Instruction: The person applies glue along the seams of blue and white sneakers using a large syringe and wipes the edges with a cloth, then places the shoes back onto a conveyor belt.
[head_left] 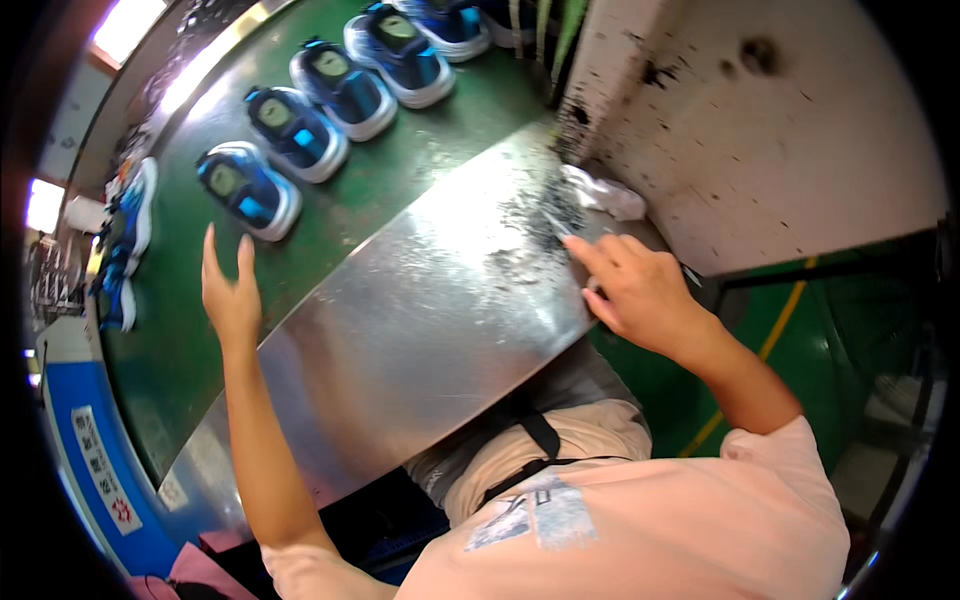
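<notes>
My left hand (230, 295) reaches over the green surface with its fingers apart and nothing in them. Just beyond its fingertips is the nearest blue sneaker (262, 205), which has a white sole. I cannot see the hand touching it. My right hand (640, 290) is closed around a thin, pale, pointed tool (556, 224), whose exact kind I cannot make out. The tool's tip hovers over or touches a patch of black specks (560, 200) on the metal table edge (400, 330). A crumpled white cloth or tissue (608, 194) lies just past that hand.
Several more blue sneakers (300, 132) run in a diagonal row along the green belt (440, 150). Other shoes (130, 220) stand at the far left. A pale, black-spotted panel (780, 130) rises on the right. A blue machine side (95, 430) is at lower left.
</notes>
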